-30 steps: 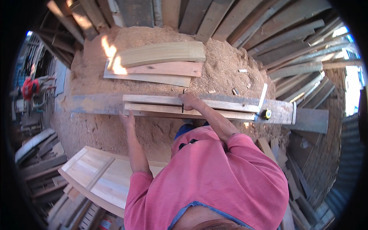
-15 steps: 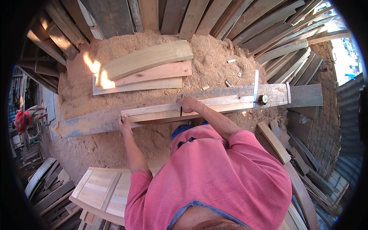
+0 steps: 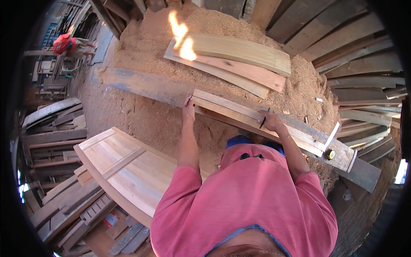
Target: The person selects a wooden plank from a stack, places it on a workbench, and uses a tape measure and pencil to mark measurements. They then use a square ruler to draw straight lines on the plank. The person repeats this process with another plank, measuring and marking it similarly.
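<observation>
Two long light wood strips (image 3: pixel 233 107) lie side by side along a worn, dusty plank bench (image 3: pixel 143 82). My left hand (image 3: pixel 188 108) grips their left end, fingers closed at the corner. Around the middle of the strips, my right hand (image 3: pixel 272 121) is closed on a thin dark pencil (image 3: pixel 263 122), resting on the wood. Its tip is too small to make out. Beyond the right end of the strips sit a yellow and black tape measure (image 3: pixel 330 154) and a pale flat blade (image 3: pixel 331 134) lying across the bench.
Several curved boards (image 3: pixel 244 52) lie on sawdust beyond the bench. A panelled wooden door (image 3: pixel 124 160) stands at my left, near stacked timber (image 3: pixel 64 141). Planks (image 3: pixel 342 30) lean along the far right. A person in red (image 3: pixel 65 44) is far off at the left.
The view has turned, so the bench now slants down to the right and more of the panelled door shows. Both hands stay on the strips; the pencil now looks more tilted.
</observation>
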A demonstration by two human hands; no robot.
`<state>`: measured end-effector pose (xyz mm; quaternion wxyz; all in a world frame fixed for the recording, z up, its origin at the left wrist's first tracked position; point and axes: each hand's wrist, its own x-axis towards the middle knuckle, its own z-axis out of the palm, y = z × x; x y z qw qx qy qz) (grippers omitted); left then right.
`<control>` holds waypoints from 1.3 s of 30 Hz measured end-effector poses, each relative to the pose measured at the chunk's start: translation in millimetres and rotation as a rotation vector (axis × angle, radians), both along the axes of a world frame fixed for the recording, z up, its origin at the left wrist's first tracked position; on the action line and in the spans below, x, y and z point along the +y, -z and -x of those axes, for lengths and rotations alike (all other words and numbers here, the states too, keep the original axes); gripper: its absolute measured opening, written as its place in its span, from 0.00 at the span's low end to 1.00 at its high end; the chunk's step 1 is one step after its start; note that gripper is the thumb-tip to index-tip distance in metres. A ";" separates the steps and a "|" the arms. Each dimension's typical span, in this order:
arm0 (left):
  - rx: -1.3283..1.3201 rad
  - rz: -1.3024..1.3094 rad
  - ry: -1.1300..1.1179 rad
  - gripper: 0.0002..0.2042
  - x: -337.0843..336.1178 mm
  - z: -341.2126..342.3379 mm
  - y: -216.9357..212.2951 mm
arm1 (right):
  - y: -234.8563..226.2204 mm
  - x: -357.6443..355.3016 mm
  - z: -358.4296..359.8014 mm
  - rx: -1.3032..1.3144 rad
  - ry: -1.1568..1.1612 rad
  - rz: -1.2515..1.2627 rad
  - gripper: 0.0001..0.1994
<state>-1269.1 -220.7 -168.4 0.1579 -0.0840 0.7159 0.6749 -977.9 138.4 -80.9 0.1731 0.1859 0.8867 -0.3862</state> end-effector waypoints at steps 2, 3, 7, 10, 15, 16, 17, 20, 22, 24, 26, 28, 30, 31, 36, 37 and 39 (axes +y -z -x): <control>-0.026 -0.022 0.015 0.16 -0.6 0.9 6.5 | -6.5 -1.5 2.8 -0.027 0.019 -0.007 0.29; -0.016 0.005 0.024 0.13 0.6 0.1 6.7 | -9.2 0.3 3.1 -0.031 0.026 0.016 0.29; 0.140 0.081 0.094 0.14 8.2 -10.3 -9.0 | -11.3 1.5 4.9 -0.073 -0.001 0.012 0.29; 0.186 0.158 0.111 0.14 13.3 -17.4 -27.5 | -7.2 1.8 4.9 -0.052 -0.009 0.021 0.29; 0.105 0.198 0.116 0.15 17.6 -18.5 -37.5 | -1.5 0.7 3.7 -0.015 -0.054 -0.027 0.29; 0.100 0.164 0.107 0.14 18.6 -18.1 -35.7 | -1.5 1.5 2.6 0.006 -0.060 -0.018 0.29; 0.095 0.144 0.096 0.14 19.4 -17.5 -33.6 | -1.7 1.9 2.5 0.000 -0.056 -0.012 0.29; 0.110 0.159 0.100 0.14 21.3 -16.2 -30.3 | -6.0 2.8 2.3 -0.057 -0.027 0.034 0.28; 0.079 0.165 0.087 0.13 22.2 -15.5 -30.6 | -9.8 2.5 2.3 -0.067 -0.011 0.047 0.28; 0.099 0.174 0.102 0.13 22.9 -14.6 -32.5 | -12.9 0.5 2.3 -0.055 -0.005 0.030 0.30; 0.105 0.206 0.118 0.13 23.2 -14.2 -34.4 | -15.0 -1.1 -0.1 -0.094 0.020 -0.033 0.33; 0.111 0.253 0.137 0.14 22.2 -13.8 -35.2 | -15.3 -0.1 -5.0 -0.130 0.056 -0.070 0.35; 0.098 0.207 0.146 0.14 20.2 -13.0 -33.9 | -13.1 3.1 -10.4 -0.138 0.097 -0.076 0.37; 0.062 0.203 0.137 0.14 18.6 -12.4 -32.7 | -11.0 5.0 -11.3 -0.129 0.098 -0.054 0.38; 0.079 0.118 0.207 0.17 10.7 -7.4 -25.1 | -2.4 15.3 -9.0 0.034 0.073 -0.015 0.33; 0.038 0.089 0.205 0.18 9.8 -7.0 -24.1 | -2.4 16.2 -7.8 0.048 0.083 -0.073 0.31; 0.054 0.084 0.223 0.18 9.9 -6.7 -23.5 | -4.0 19.2 -3.6 -0.008 0.120 -0.211 0.26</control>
